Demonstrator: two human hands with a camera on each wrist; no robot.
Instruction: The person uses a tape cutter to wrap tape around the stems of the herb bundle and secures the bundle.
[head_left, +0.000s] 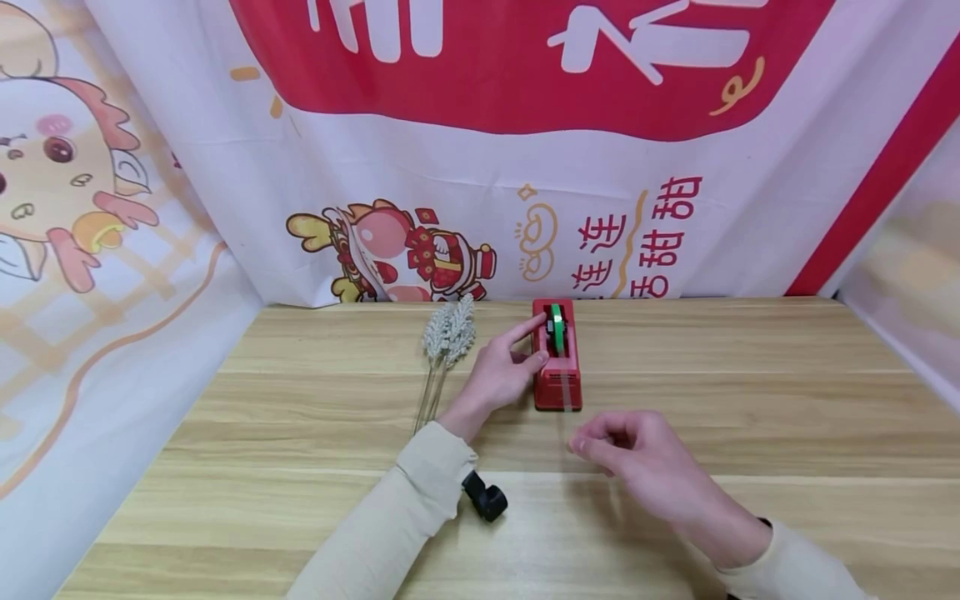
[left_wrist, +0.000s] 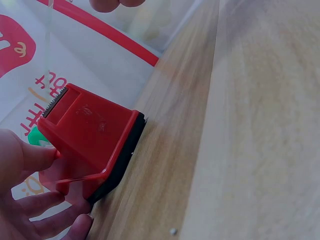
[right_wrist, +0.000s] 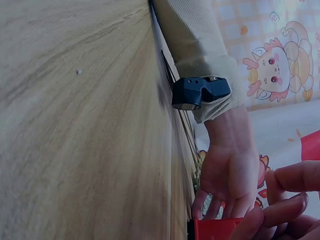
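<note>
A red tape dispenser (head_left: 557, 390) with a black base and a green tape core (head_left: 557, 327) stands at the back of the table. My left hand (head_left: 497, 373) holds it from the left side; in the left wrist view the thumb is by the green core and other fingers (left_wrist: 47, 220) lie along the dispenser's side. A clear tape strip (left_wrist: 48, 45) runs out past the toothed cutter (left_wrist: 54, 102). In front of the dispenser, my right hand (head_left: 648, 467) pinches the strip's free end between thumb and fingertips. The right wrist view shows these fingertips (right_wrist: 297, 176) close up.
Left of the dispenser, a bunch of grey-white stems (head_left: 448, 333) lies partly under the left forearm. A black wrist camera (head_left: 487, 498) sits at the left cuff. Behind the wooden table (head_left: 750, 375) hangs a printed cloth (head_left: 465, 167). A tiny pale speck (left_wrist: 173, 231) lies on the wood.
</note>
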